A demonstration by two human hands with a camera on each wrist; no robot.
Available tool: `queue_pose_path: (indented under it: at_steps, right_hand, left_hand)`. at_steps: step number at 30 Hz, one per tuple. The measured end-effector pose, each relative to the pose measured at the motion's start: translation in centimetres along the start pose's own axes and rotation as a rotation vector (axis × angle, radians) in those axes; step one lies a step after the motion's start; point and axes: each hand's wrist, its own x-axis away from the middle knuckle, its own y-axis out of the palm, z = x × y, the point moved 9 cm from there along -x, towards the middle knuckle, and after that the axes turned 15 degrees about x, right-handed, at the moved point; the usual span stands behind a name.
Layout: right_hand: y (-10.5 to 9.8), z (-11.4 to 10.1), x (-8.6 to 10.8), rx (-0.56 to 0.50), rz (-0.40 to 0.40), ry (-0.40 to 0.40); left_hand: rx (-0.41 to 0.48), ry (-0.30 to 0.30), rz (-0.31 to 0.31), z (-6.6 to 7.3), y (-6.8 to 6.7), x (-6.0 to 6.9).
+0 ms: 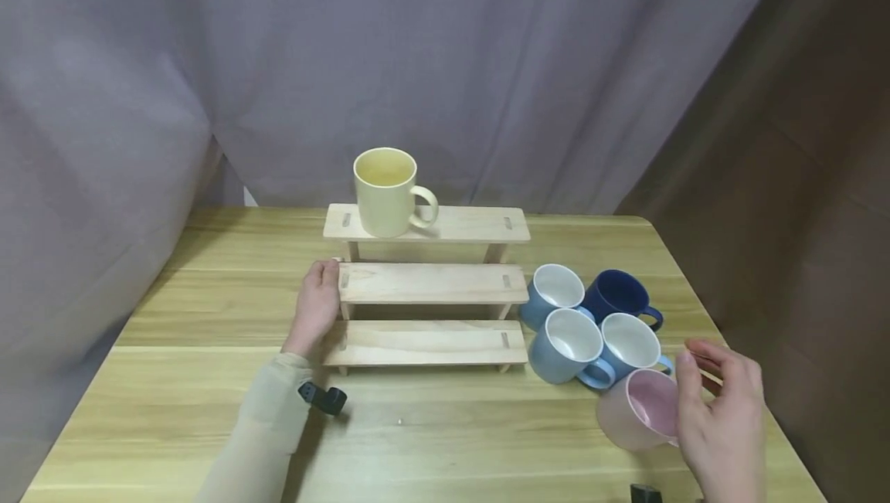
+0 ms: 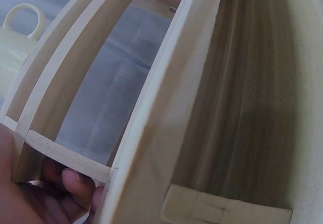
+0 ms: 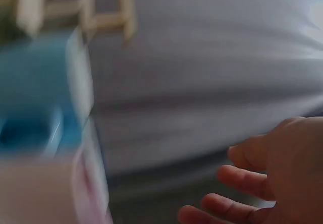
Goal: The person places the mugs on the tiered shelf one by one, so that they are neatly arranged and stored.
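Note:
A three-tier wooden stand (image 1: 431, 284) sits mid-table. My left hand (image 1: 316, 306) grips its left side at the middle tier; in the left wrist view, fingers (image 2: 75, 183) curl round the side piece. On the top tier stands a yellow mug (image 1: 385, 209), handle to the right. My right hand (image 1: 723, 410) is just right of the pink mug (image 1: 626, 418), partly covering that mug's right side in the head view. In the right wrist view the fingers (image 3: 242, 181) are spread with nothing between them, apart from the blurred pink mug (image 3: 35, 193).
Right of the stand, several mugs crowd together: light blue ones (image 1: 552, 352) and a dark blue one (image 1: 617, 292). Some touch or nearly touch. A grey curtain (image 1: 445, 62) hangs behind the wooden table (image 1: 417, 457), and a brown one (image 1: 799, 217) hangs along the right.

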Motion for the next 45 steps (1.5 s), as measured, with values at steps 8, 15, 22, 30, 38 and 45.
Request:
queue_pose_path:
  at_steps: [8,15,22,30,38,45]
  right_hand:
    - [0.9,7.0,0.8,0.144,-0.096,0.086]
    - [2.8,9.6,1.7,0.167,-0.286,-0.050]
    - [3.7,11.0,2.4,0.202,-0.331,-0.087]
    - [4.0,11.8,2.9,0.212,-0.395,-0.110]
    - [4.3,12.1,3.0,0.181,-0.447,-0.137]
    - [4.6,12.4,3.2,0.183,-0.489,-0.133]
  left_hand:
    - [-0.006,0.005,0.007,0.1,0.0,0.0]
    - [0.004,0.002,0.012,0.1,-0.1,0.0]
    - [-0.002,0.003,0.024,0.1,-0.1,-0.1]
    - [-0.001,-0.002,0.027,0.1,-0.1,0.0]
    - [-0.002,-0.005,0.027,0.0,-0.2,0.0]
    - [0.009,-0.004,0.024,0.0,-0.1,0.0]
